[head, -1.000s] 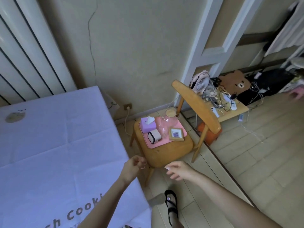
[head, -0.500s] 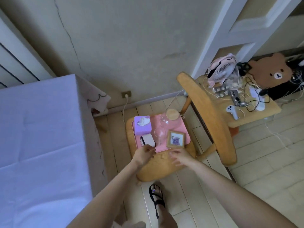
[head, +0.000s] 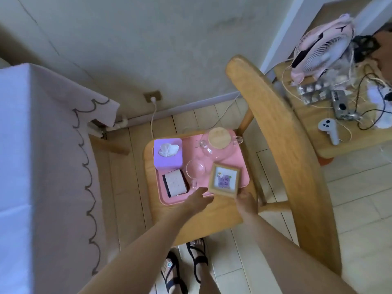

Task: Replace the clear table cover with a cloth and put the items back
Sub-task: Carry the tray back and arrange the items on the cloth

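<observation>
Nearest to the person, both hands are stretched forward over the wooden chair seat (head: 212, 218). The left hand (head: 198, 198) is held with the fingers straight and holds nothing; its tips are at the near rim of the pink tray (head: 192, 148). The right hand (head: 246, 199) is placed at the near right corner, just under the picture frame (head: 224, 180). Whether its fingers are closed on the rim cannot be told.

The tray lies straight ahead of the hands, with its near edge running across between them, so both hands are judged about equally near. The small white box (head: 175, 185), glass cup (head: 195, 169), tissue box (head: 168, 152) and teapot (head: 218, 145) are carried on it. The cloth (head: 31, 145), already spread on the table, is well apart at the left, so a lift and a turn leftward are probably required.
</observation>
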The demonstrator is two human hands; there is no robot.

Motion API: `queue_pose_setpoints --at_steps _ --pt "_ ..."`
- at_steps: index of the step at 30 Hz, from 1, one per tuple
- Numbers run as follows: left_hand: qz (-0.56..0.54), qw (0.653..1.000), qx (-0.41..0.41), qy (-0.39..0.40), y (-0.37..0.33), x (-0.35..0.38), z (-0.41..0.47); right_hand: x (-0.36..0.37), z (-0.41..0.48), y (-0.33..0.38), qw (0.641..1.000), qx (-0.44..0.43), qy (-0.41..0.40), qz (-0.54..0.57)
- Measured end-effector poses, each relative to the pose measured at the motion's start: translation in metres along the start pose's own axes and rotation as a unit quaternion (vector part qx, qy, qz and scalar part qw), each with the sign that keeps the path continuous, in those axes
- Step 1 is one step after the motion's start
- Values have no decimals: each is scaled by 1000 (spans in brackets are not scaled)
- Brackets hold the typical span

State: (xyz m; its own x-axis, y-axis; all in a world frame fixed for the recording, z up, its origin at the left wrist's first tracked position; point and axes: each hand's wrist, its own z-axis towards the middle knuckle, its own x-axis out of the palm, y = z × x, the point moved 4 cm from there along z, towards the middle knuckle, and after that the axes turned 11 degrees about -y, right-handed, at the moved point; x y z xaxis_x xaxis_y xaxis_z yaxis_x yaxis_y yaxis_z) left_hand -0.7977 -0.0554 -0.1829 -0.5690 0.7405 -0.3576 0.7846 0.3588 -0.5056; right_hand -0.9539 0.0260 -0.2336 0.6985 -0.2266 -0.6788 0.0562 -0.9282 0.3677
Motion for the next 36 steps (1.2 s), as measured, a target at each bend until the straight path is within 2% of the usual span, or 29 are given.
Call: queue_pose_setpoints --at_steps 4,7,14,17,22,26,30,34,36 --pt "52 996 -65 -21 8 20 40 19 35 -13 999 26 -15 27" --pt "17 993 -118 -18 33 35 57 24 51 -16 997 50 -16 58" --pt "-104 964 -207 -134 91 22 71 53 79 -33 987 90 4 136" --pt "-103 957 -224 -155 113 14 72 57 82 -34 984 98 9 148" --pt "-91 937 -239 -240 138 -10 66 53 90 -32 979 113 -23 166" --pt "-68 922 -239 -297 151 -38 63 48 109 -31 985 85 -53 138" --pt "-97 913 -202 -342 155 -63 76 32 103 -16 995 31 -83 40" --pt "-94 905 -190 -368 154 -75 90 22 109 10 983 -62 -172 -16" --pt "-84 906 -182 -373 154 -78 102 26 123 16 979 -80 -185 -25"
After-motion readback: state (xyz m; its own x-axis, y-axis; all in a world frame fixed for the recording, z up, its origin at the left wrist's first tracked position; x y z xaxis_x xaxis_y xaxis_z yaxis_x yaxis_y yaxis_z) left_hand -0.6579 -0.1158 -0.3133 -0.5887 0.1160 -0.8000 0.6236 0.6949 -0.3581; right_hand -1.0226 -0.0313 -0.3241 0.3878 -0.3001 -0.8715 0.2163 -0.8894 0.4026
